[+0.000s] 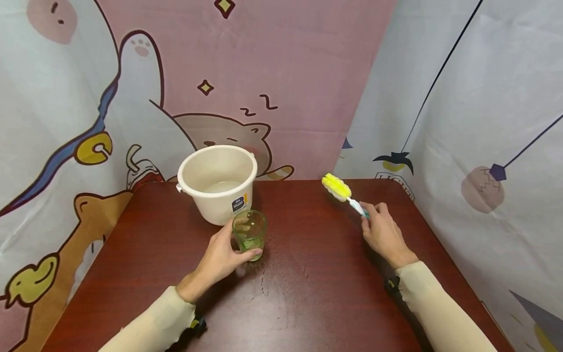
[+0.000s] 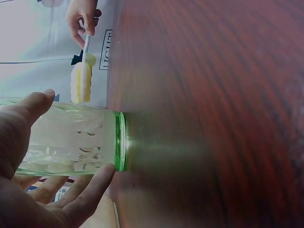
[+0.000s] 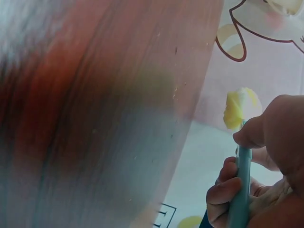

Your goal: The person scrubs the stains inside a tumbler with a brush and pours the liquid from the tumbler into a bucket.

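My left hand [image 1: 224, 256] is wrapped round a clear green drinking glass [image 1: 250, 232], thumb on one side and fingers on the other. The glass [image 2: 80, 137] is upright, its thick green base at the tabletop in the left wrist view. Over on the right, my right hand [image 1: 384, 232] grips the teal and white handle of a sponge bottle brush [image 1: 337, 187]. The brush's yellow and white head points away to the upper left, above the table. In the right wrist view, the thumb presses along the teal handle [image 3: 241, 190] and the fingers curl round it.
A cream bucket [image 1: 206, 195] with a label stands just behind the glass, near the table's back left; some liquid seems to lie at its bottom. Wet streaks mark the dark red table [image 1: 303, 274] right of the glass. Printed cloth [image 1: 316, 88] hangs round the table.
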A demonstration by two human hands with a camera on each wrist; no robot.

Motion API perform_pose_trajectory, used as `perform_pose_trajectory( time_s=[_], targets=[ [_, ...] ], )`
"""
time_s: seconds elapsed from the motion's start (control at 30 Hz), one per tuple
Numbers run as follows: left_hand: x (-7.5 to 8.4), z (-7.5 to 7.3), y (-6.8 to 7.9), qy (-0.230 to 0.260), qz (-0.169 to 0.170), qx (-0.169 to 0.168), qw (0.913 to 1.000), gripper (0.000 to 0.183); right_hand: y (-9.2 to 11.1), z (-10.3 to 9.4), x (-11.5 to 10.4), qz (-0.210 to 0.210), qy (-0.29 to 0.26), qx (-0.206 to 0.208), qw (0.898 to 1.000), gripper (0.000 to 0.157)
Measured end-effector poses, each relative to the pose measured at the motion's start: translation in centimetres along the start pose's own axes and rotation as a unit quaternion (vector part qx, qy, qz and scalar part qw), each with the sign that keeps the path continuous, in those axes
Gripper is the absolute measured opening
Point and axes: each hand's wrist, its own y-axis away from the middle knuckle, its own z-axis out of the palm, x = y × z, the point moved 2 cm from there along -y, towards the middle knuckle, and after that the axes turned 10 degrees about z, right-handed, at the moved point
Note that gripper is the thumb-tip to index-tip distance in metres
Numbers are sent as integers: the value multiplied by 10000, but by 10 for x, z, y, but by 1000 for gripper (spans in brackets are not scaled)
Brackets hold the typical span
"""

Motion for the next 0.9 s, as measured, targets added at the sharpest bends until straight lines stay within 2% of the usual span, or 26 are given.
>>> perform_pose_trajectory(
  time_s=[0.47, 0.9],
  targets=[
    [-1, -1, 0, -19, -62, -55, 10000, 93, 13, -9, -28, -652, -145, 562, 9962, 39],
    [-2, 1, 1, 74, -122, -114, 9998, 94, 20, -19, -54, -1331, 27, 779, 9880, 45]
  ],
)
